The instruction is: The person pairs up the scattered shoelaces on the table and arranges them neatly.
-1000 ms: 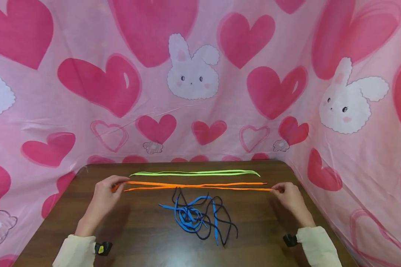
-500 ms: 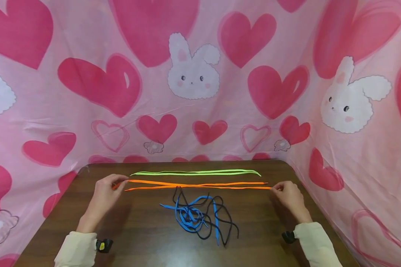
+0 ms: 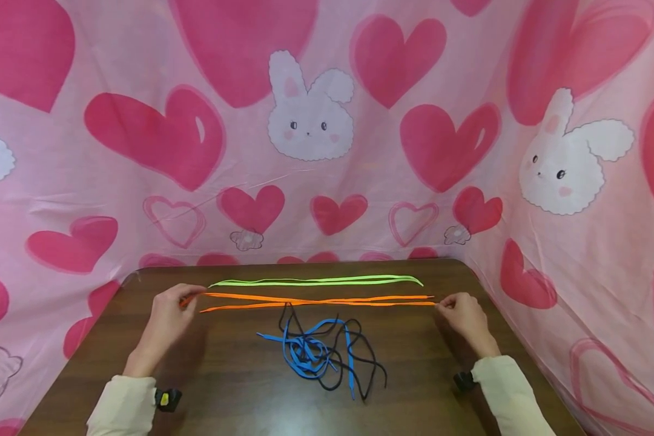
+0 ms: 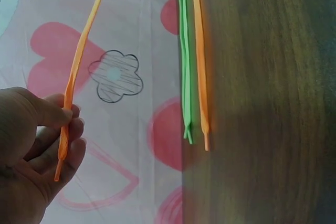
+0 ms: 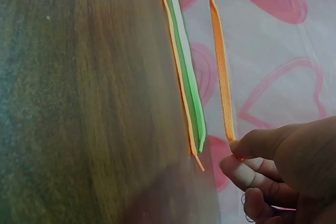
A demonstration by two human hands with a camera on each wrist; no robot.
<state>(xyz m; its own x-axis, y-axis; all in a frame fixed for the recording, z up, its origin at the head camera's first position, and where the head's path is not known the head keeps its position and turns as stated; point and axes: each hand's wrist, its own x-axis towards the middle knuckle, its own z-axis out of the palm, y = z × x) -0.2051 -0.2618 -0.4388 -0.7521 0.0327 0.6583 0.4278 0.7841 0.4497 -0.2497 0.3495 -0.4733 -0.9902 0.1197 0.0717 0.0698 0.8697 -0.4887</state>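
Stretched between my two hands is a flat orange shoelace [image 3: 234, 295]. My left hand [image 3: 169, 315] pinches it between thumb and fingers close to its tip, which sticks out below the fingers [image 4: 76, 150] in the left wrist view. At the other end, my right hand [image 3: 465, 318] pinches the lace [image 5: 223, 77] between thumb and index finger, hiding that tip. A second orange shoelace [image 3: 403, 297] runs along the table and crosses the held one near the middle in the head view. Behind both lies a doubled green shoelace [image 3: 316, 283], laid out straight.
On the wooden table [image 3: 240, 399], nearer to me, a blue shoelace [image 3: 305, 357] lies tangled with a black lace [image 3: 370, 360]. A pink cloth [image 3: 327, 181] printed with hearts and rabbits hangs behind the table and along its sides.
My right hand has shifted slightly to the left and away from me with its end of the orange shoelace. My left hand keeps its pinch. The laces on the table lie as before.
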